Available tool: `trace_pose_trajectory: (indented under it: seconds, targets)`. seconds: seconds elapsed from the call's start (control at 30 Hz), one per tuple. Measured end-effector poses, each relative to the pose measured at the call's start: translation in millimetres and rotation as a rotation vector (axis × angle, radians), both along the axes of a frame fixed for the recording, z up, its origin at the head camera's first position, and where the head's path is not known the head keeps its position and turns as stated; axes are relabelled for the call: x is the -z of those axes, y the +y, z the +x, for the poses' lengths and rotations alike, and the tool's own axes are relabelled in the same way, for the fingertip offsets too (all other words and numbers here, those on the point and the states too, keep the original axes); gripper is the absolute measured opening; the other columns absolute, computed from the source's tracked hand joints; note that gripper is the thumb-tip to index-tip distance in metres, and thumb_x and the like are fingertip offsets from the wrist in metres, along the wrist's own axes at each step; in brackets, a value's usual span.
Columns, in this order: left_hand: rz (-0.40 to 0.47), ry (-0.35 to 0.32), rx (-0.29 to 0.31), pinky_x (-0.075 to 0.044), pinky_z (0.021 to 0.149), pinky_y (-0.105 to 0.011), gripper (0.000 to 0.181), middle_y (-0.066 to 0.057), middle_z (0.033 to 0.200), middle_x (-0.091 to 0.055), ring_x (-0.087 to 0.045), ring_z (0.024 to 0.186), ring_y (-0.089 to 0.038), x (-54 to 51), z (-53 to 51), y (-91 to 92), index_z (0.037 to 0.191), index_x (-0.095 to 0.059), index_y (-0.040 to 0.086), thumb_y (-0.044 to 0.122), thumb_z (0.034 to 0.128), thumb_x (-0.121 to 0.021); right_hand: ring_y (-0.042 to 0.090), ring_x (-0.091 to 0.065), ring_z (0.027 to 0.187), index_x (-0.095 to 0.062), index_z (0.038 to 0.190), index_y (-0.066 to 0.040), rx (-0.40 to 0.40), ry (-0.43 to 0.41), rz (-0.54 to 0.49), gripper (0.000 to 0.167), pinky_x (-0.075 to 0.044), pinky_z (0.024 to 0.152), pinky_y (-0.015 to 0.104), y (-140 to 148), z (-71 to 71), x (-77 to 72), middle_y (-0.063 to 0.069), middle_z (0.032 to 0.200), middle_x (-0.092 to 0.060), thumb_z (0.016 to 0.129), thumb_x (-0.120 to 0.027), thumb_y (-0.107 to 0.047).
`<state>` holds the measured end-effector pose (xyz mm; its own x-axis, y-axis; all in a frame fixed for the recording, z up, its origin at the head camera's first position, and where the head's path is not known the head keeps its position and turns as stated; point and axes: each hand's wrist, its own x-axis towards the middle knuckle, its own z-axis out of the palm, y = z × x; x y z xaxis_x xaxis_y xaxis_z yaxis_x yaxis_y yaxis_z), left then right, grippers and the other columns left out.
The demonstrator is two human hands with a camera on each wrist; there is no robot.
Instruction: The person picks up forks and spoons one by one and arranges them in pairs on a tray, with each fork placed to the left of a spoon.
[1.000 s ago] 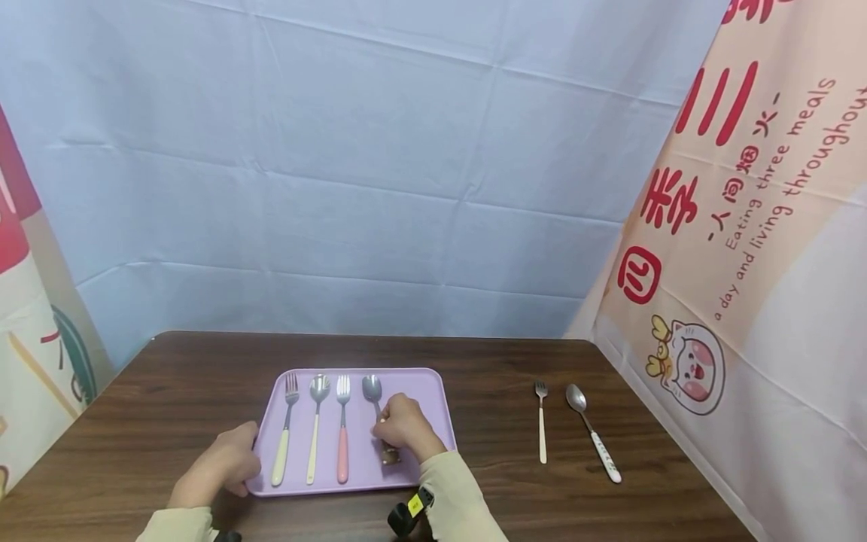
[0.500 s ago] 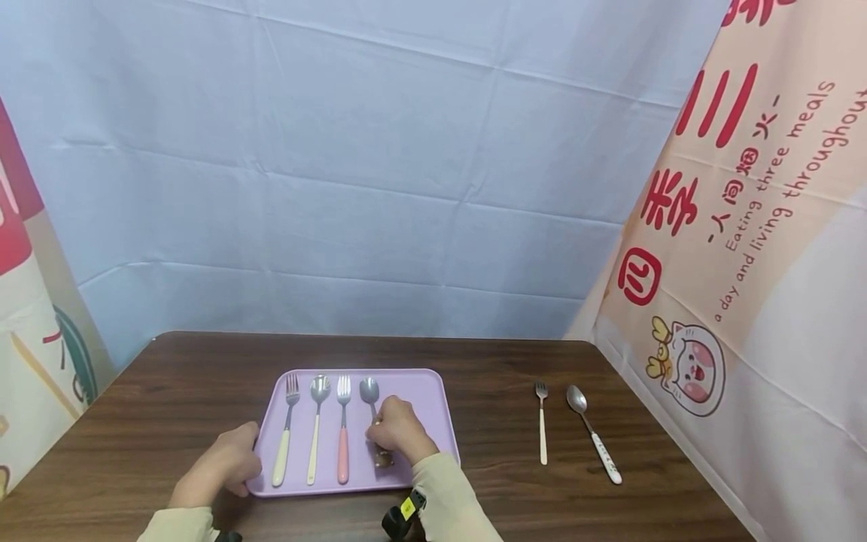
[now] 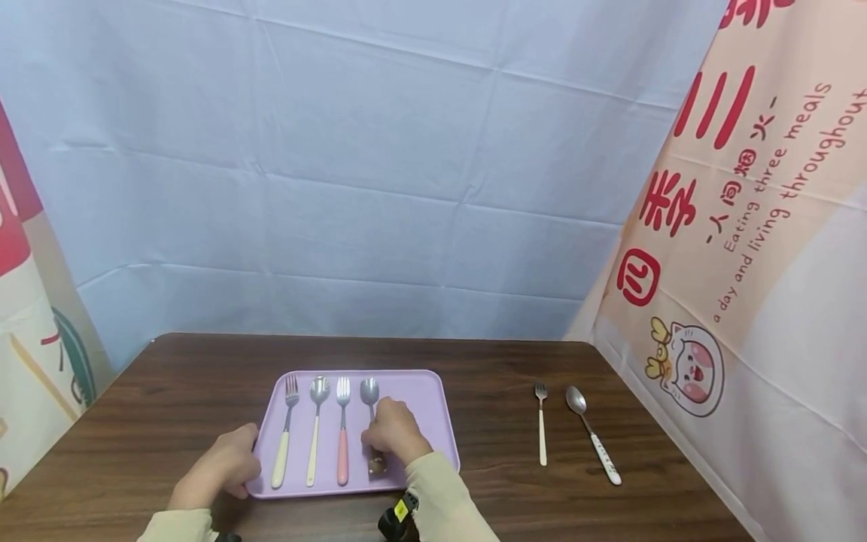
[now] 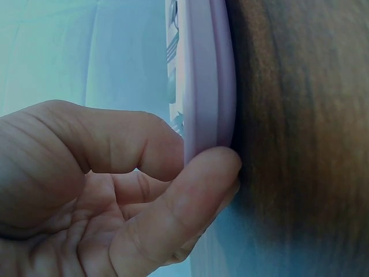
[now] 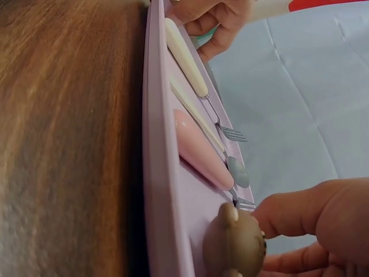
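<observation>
A lilac tray (image 3: 428, 403) lies on the table, and my left hand (image 3: 226, 458) pinches its left rim between thumb and finger. My right hand (image 3: 396, 430) grips a spoon (image 3: 369, 390) by its handle over the tray's right half. The spoon's brown handle end, shaped like a bear's head (image 5: 233, 245), shows in the right wrist view; the middle of the handle is hidden by my fingers. Left of it lie a pink-handled fork (image 3: 342, 452), a thin cream-handled spoon (image 3: 314, 444) and a cream-handled fork (image 3: 281, 452), side by side with heads pointing away.
On the brown table (image 3: 488, 452), right of the tray, lie a small white-handled fork (image 3: 542, 425) and a spoon with a patterned white handle (image 3: 596, 436). A pale blue cloth (image 3: 379, 188) hangs behind, with a printed cloth (image 3: 745, 263) at the right.
My right hand has shifted left with the spoon, closer to the pink-handled fork. The spoon now lies nearly in line with the others. My left hand stays on the rim.
</observation>
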<state>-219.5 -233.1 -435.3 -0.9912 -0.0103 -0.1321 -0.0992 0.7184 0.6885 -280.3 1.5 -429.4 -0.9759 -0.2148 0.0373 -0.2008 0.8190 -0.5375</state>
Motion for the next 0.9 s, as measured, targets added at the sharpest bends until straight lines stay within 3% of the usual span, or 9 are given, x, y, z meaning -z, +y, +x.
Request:
trace_pose_trajectory:
  seconds: [0.23,0.5,0.9]
  targets:
    - [-0.007,0.005,0.005,-0.055,0.040,-0.030,0.029,-0.020,0.075,-0.047,-0.057,0.051,-0.025,-1.9,-0.2,0.8,0.091,-0.043,-0.010,-0.016,0.0630,-0.047,0.013,-0.047,0.042,-0.049,0.056,-0.009,-0.010,-0.004,-0.008,0.022,-0.042,0.038,0.022,-2.5,1.3,1.1,0.002,0.049,-0.049,0.063,-0.069,-0.003]
    - [-0.002,0.004,0.005,-0.055,0.040,-0.030,0.030,-0.021,0.074,-0.047,-0.057,0.051,-0.026,1.1,-1.0,1.1,0.091,-0.043,-0.010,-0.016,0.0622,-0.048,0.008,-0.042,0.031,-0.049,0.055,-0.008,-0.026,0.025,-0.006,0.022,-0.041,0.032,0.020,-3.3,1.4,5.2,0.001,0.048,-0.048,0.063,-0.068,-0.003]
    - [-0.014,0.009,0.008,-0.055,0.041,-0.030,0.030,-0.020,0.074,-0.047,-0.057,0.051,-0.025,-0.4,-0.5,1.4,0.091,-0.043,-0.011,-0.017,0.0626,-0.049,0.012,-0.046,0.042,-0.052,0.055,-0.008,-0.044,0.038,-0.036,0.026,-0.042,0.040,0.020,-3.7,1.4,6.1,-0.001,0.049,-0.049,0.064,-0.076,-0.007]
